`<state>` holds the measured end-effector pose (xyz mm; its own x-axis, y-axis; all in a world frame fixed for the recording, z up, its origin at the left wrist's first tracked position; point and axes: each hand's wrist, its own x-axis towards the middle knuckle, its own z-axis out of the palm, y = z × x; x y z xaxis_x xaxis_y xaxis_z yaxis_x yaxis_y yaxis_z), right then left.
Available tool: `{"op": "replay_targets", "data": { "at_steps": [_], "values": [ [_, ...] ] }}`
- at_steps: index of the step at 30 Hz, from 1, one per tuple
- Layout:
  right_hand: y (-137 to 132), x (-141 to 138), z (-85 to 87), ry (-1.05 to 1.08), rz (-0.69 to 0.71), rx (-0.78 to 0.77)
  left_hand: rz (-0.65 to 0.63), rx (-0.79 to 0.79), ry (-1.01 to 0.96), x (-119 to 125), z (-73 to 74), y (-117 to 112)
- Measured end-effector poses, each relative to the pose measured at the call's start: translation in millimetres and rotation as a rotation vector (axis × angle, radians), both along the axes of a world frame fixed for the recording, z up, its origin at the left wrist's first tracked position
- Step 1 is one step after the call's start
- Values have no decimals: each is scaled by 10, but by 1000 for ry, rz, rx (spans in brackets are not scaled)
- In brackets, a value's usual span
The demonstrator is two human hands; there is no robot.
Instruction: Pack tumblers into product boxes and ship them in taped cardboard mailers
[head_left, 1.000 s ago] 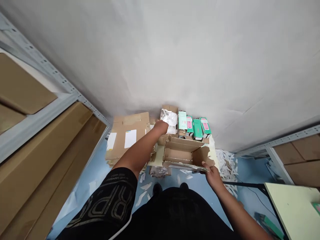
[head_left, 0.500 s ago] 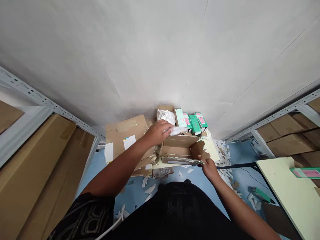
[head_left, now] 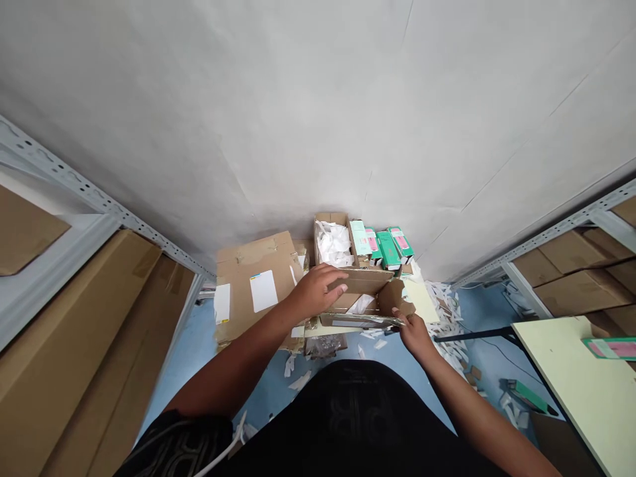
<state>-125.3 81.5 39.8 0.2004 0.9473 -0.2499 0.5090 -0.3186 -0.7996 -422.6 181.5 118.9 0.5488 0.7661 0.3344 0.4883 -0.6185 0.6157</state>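
Observation:
An open brown cardboard box (head_left: 365, 301) sits on the floor in front of me, with white crumpled paper (head_left: 361, 305) inside it. My left hand (head_left: 318, 289) rests on the box's far flap, fingers curled over its edge. At the near right corner, my right hand (head_left: 411, 329) pinches the box's front flap. Behind it stands a smaller carton stuffed with white paper (head_left: 332, 242). Beside that carton stand several green and pink product boxes (head_left: 381, 243) against the wall.
A flattened cardboard box with white labels (head_left: 253, 285) lies to the left. Metal shelving with large cartons (head_left: 74, 318) stands on the left, more shelving (head_left: 571, 265) on the right. A pale green table (head_left: 586, 384) is at the lower right. White paper scraps (head_left: 447, 305) litter the blue floor.
My left hand carried a piece of white paper from the rear carton into the open box, and now grips the box's far flap. My right hand stayed on the front flap.

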Motion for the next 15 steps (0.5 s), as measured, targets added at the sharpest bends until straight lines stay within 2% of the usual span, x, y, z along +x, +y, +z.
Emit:
{"op": "replay_targets", "data": {
  "at_steps": [4, 7, 11, 15],
  "values": [
    [-159, 57, -26, 64, -64, -12, 94, -110, -99, -27, 40, 27],
    [-326, 172, -85, 88, -128, -29, 135, -170, -132, 91, 51, 54],
    [-587, 461, -169, 97, -231, -5, 160, -237, -177, 465, 1, 16],
    [-877, 876, -222, 147, -386, 30, 124, -400, -136, 1047, -127, -119]
  ]
}}
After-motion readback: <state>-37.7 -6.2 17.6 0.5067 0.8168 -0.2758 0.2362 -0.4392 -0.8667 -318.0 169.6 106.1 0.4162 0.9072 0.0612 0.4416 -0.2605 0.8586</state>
